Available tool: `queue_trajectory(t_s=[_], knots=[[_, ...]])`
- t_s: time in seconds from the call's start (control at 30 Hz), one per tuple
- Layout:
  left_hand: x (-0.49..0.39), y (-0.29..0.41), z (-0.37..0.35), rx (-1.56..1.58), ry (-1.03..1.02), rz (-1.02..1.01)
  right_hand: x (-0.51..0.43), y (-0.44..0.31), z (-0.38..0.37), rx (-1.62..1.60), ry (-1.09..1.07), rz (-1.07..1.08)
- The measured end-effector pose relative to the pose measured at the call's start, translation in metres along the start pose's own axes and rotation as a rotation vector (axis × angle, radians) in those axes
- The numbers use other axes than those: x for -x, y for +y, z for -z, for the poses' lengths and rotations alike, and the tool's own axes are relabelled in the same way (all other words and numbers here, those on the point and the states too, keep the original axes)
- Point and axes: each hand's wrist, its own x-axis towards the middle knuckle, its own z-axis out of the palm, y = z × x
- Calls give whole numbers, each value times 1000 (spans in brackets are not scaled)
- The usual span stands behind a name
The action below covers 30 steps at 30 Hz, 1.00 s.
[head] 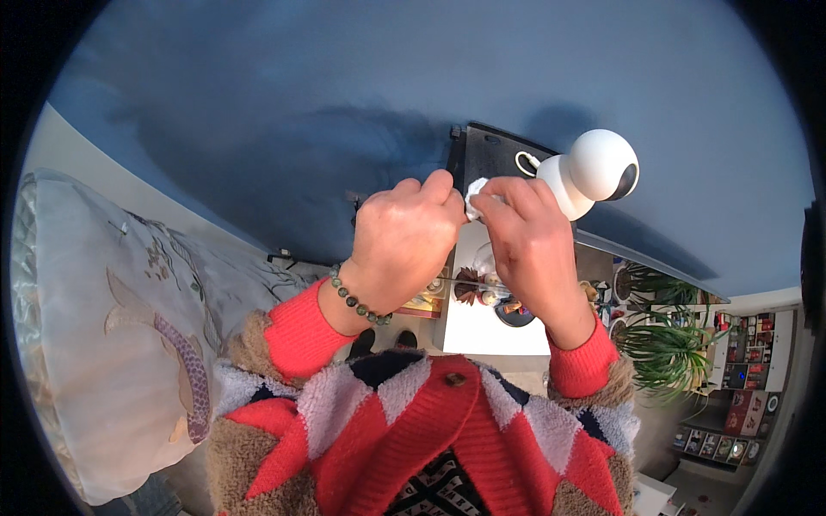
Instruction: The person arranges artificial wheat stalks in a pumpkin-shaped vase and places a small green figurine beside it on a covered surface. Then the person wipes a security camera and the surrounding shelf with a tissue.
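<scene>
My right hand (532, 235) pinches a crumpled white tissue or cloth (476, 193) between thumb and fingers. Close beside it, my left hand (410, 229) is curled, its knuckles upward and its fingertips hidden. The side of the left hand meets the edge of the white wad; whether it grips part of it is unclear. Both hands are raised in front of a black, flat-topped unit (484, 155) against the wall. On that unit stands a white dome-headed camera (600, 168) with a white cable (526, 161), just beyond my right hand.
Below is a white cabinet top (464, 332) with a dark dish (513, 315) and small ornaments. A long-leaved potted plant (671, 348) stands to the right. At left hangs or lies a pale fabric (97, 335) with a fish design. The blue wall (322, 84) rises ahead.
</scene>
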Motion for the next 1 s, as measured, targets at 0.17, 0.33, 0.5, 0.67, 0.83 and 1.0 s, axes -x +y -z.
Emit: queue_trajectory(t_s=[0.17, 0.33, 0.5, 0.67, 0.83, 1.0], knots=[[1, -1, -3, 1, 13, -14, -23, 8, -12, 55, 15, 19], [1, -2, -5, 15, 29, -10, -1, -9, 8, -8, -46, 16], [1, -3, -6, 48, 58, -31, -3, -1, 10, -36, -54, 21], [1, -2, -7, 49, 78, -35, -34, 19, -16, 147, 8, 71], [2, -3, -8, 30, 79, -41, -60, 34, -33, 291, 95, 39], [3, -4, -10, -6, 47, -48, -59, 37, -29, 496, 20, -6]])
